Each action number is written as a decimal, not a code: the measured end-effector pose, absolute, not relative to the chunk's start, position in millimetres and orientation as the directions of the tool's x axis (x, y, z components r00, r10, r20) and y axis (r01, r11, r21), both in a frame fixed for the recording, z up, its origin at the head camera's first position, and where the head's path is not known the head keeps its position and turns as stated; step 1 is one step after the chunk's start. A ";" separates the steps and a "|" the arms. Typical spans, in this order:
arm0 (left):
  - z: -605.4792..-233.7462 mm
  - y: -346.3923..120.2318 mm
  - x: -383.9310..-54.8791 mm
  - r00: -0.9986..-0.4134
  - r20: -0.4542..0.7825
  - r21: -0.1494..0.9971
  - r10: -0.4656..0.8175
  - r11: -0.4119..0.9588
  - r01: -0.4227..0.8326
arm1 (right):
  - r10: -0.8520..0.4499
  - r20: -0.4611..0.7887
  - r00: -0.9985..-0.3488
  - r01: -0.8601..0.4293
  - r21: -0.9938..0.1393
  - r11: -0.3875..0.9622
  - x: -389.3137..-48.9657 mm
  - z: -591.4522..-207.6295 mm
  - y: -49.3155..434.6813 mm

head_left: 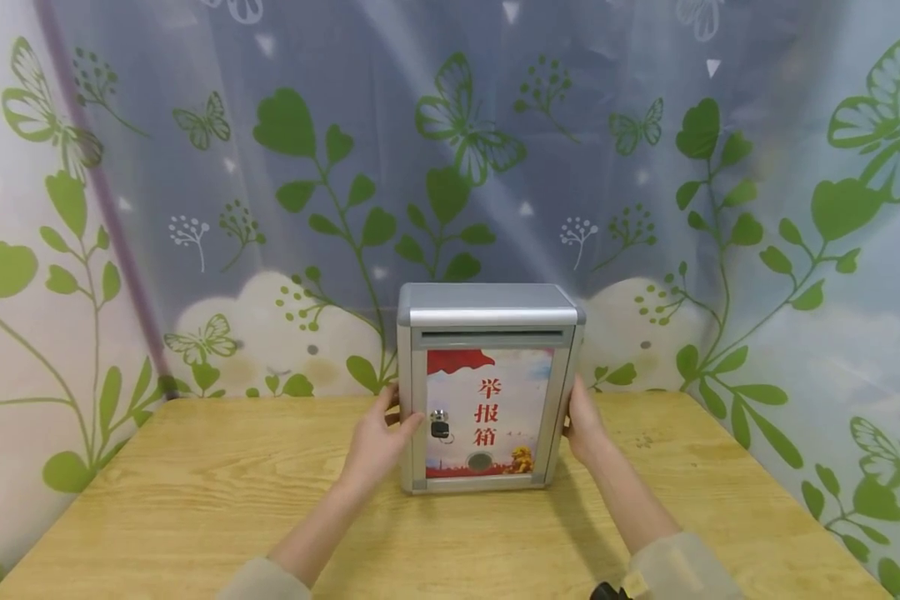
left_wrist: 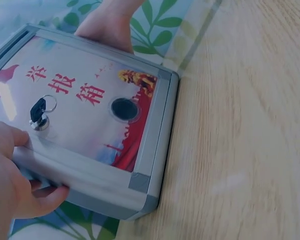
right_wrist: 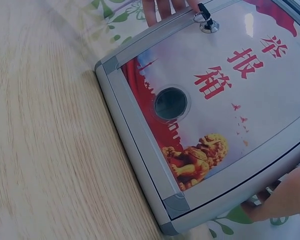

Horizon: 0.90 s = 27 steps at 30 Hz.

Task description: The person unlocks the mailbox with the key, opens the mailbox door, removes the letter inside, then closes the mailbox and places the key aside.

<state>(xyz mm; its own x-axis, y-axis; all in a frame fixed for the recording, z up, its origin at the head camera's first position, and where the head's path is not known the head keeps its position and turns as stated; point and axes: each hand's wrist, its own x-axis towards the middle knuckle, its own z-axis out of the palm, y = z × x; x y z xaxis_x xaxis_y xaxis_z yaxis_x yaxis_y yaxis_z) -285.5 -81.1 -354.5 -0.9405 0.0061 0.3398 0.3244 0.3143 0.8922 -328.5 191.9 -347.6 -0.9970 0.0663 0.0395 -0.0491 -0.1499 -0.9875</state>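
Observation:
A silver-framed metal suggestion box (head_left: 525,408) stands upright on the wooden table, its slotted front facing me. Red characters, a red banner and a golden lion decorate the front panel, with a round dark window low down. In the lock on the panel's left sits a black-headed key (head_left: 439,428) with a small ring. My left hand (head_left: 375,442) grips the left side, thumb by the front edge near the lock and fingers curled around toward the back. On the opposite side, my right hand (head_left: 587,423) holds the box; its fingertips are partly hidden behind it.
The light wooden table (head_left: 232,483) spreads out on both sides of the box. Behind it hangs a curtain (head_left: 360,158) printed with green leaves and butterflies, meeting the table's back edge. A small black object (head_left: 609,592) shows by the right sleeve.

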 end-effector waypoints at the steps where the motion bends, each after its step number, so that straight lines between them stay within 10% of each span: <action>1: -353.8 -82.3 -286.0 -0.941 0.338 0.891 0.005 0.322 0.321 | 0.059 0.045 -0.997 -0.053 -0.987 -0.149 -328.8 -346.7 192.4; 17: -331.6 -109.1 -298.0 -0.856 0.511 0.669 0.082 0.587 0.456 | 0.182 0.119 -0.976 -0.109 -0.992 0.063 -325.6 -343.6 207.0; 27: -282.5 -119.6 -305.6 -0.664 0.740 0.504 0.106 0.567 0.652 | 0.191 0.235 -0.953 -0.220 -0.971 0.094 -317.0 -336.8 217.1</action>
